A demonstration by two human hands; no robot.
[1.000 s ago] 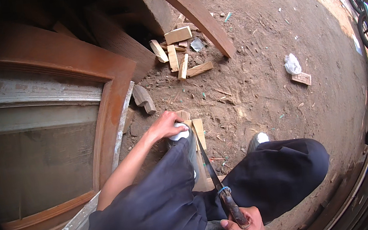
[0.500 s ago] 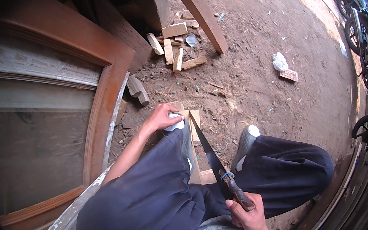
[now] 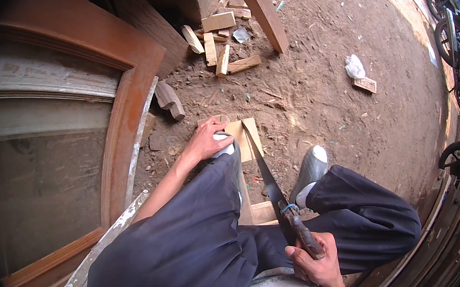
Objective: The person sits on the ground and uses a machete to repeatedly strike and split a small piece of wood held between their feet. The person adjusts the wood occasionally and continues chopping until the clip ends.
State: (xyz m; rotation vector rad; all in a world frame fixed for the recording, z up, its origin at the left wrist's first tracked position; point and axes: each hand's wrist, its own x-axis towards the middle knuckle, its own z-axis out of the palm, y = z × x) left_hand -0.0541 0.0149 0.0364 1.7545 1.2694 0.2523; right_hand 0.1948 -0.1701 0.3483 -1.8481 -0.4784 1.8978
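Observation:
My right hand (image 3: 320, 258) is wrapped around the dark, worn handle of a handsaw (image 3: 267, 173), with a blue tie where handle meets blade. The blade slants forward and left, its tip lying over a pale wood piece (image 3: 234, 128) on the ground. My left hand (image 3: 206, 139) is closed, its fingers bent at the wood piece's left edge, beside the toe of my left shoe (image 3: 224, 144). My left foot rests on a longer wooden plank (image 3: 246, 216), partly hidden by my trouser leg. My right shoe (image 3: 309, 171) stands on the dirt.
A brown-framed wooden panel (image 3: 113, 152) leans at the left. Several wood offcuts (image 3: 219, 21) lie ahead beside a slanting brown post (image 3: 259, 11). A white plastic bag (image 3: 354, 66) sits by a small block. Motorbikes (image 3: 453, 41) and stacked planks (image 3: 442, 238) line the right side.
The saw and my right hand have moved slightly forward and right. My left hand has shifted a little forward, and more of the pale wood piece shows.

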